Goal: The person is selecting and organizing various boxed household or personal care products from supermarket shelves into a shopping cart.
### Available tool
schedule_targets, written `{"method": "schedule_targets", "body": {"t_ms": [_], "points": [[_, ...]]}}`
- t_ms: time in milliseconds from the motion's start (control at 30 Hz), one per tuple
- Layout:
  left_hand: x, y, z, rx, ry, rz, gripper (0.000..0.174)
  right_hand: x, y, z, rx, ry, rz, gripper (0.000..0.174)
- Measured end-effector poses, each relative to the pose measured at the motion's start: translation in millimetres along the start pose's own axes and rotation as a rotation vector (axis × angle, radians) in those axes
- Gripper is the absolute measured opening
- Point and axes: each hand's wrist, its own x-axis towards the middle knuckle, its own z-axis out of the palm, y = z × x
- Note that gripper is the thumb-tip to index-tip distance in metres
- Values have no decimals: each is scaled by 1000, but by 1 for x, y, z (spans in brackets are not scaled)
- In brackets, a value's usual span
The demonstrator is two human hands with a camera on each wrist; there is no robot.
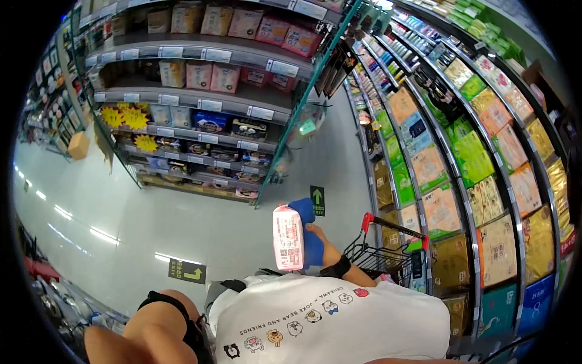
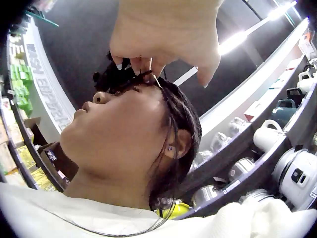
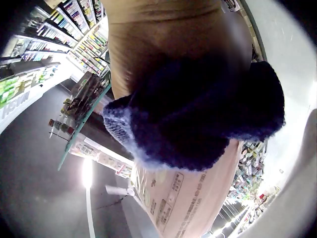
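My right hand grips a folded blue fuzzy cloth together with a pink-and-white printed package, thumb over the cloth's upper part. A printed code shows low on the package. In the right wrist view the dark blue cloth hides most of the fingers, and the pale pink package juts out beyond it. My left hand is raised to the head in the left wrist view. Its fingertips are at the front hair above the forehead, with the thumb spread apart from them.
A black wire shopping cart with a red-cornered handle stands beside the right arm. Stocked shelves line the right, and a shelf unit holds packs ahead. Green exit signs mark the floor. Kettles and other appliances sit on a shelf.
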Motion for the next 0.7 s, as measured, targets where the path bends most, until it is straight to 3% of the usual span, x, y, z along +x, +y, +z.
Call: {"method": "schedule_targets", "body": {"t_ms": [67, 133, 233, 333, 400, 467, 600, 667, 700], "points": [[-38, 14, -3, -24, 102, -56, 19, 1, 2, -8, 44, -14, 22, 57], [-37, 12, -6, -23, 101, -81, 20, -1, 2, -3, 56, -9, 30, 58], [-5, 3, -21, -17, -77, -81, 22, -13, 3, 8, 49, 18, 5, 61], [15, 22, -25, 41, -111, -328, 25, -13, 2, 8, 59, -4, -19, 60], [20, 15, -28, 71, -140, -290, 28, -12, 1, 9, 64, -14, -32, 58], [11, 10, -31, 567, -38, -197, 35, -12, -1, 12, 70, -36, -42, 59], [-60, 15, -56, 2437, 416, 224, 70, -15, -4, 21, 127, -13, -49, 59], [-69, 15, -60, 3058, 265, 298, 67, -11, -6, 15, 100, -7, -98, 60], [-63, 13, -55, 3207, -45, 205, 55, -10, -8, 17, 79, 8, -134, 60]]}}
